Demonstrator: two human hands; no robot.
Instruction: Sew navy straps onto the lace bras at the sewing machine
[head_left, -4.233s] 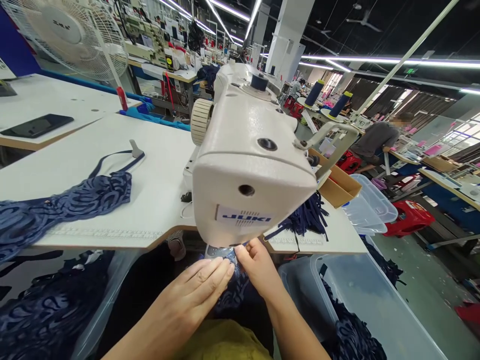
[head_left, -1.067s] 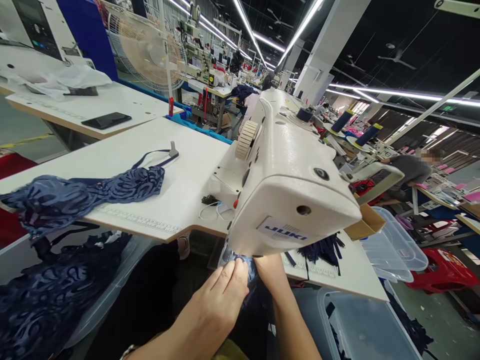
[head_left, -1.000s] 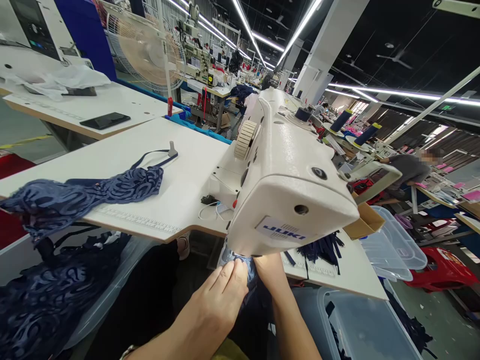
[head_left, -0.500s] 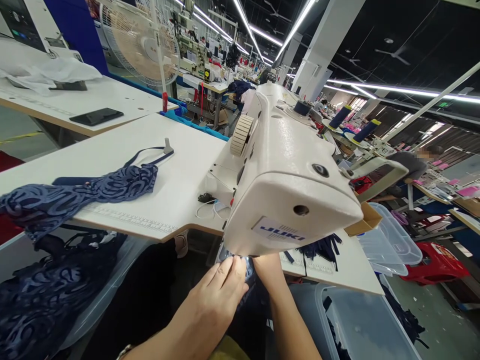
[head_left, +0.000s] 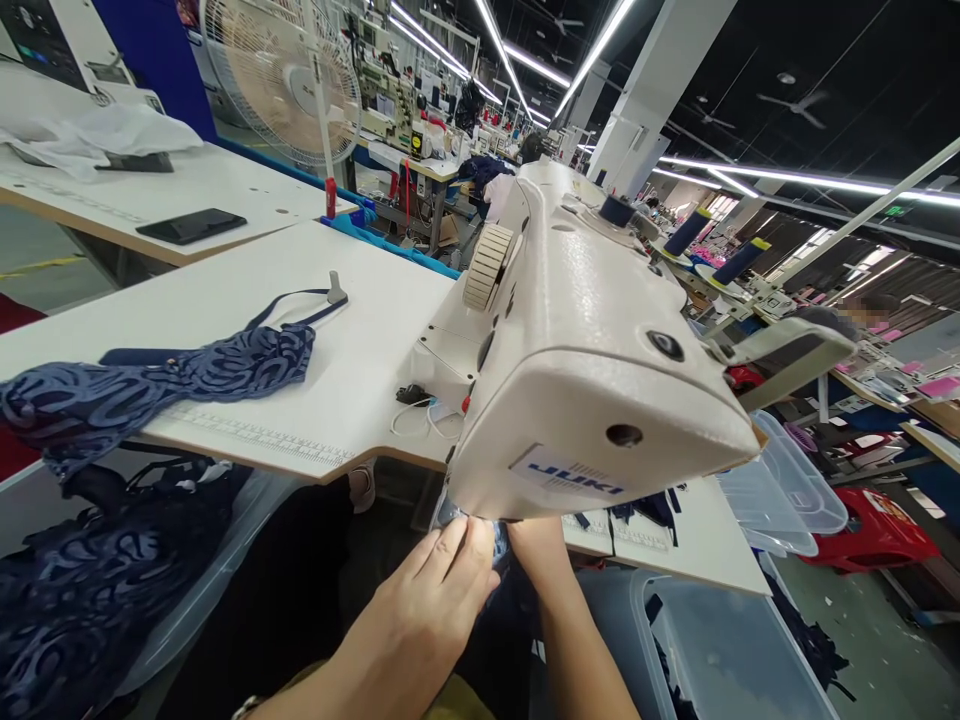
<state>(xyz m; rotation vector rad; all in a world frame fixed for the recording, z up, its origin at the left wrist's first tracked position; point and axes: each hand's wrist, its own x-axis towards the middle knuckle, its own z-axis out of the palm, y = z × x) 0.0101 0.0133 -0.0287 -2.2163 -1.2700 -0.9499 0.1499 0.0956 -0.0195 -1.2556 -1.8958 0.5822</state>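
A cream sewing machine [head_left: 577, 370] fills the middle of the view, its head hiding the needle. My left hand [head_left: 439, 590] lies with fingers stretched flat on a piece of dark blue lace fabric [head_left: 499, 545] under the machine head. My right hand [head_left: 536, 545] reaches in beside it; its fingers are tucked under the machine and hidden, though they touch the same fabric.
More blue lace pieces [head_left: 150, 375] lie on the white table [head_left: 315, 350] at the left and spill into a bin [head_left: 90, 590]. A clear plastic bin [head_left: 720, 650] stands lower right. A fan [head_left: 281, 70], thread cones [head_left: 686, 230] and another person [head_left: 862, 315] are behind.
My view has swung left and tilted since the oldest frame. Both hands stay at the fabric under the machine head, the left edging slightly forward.
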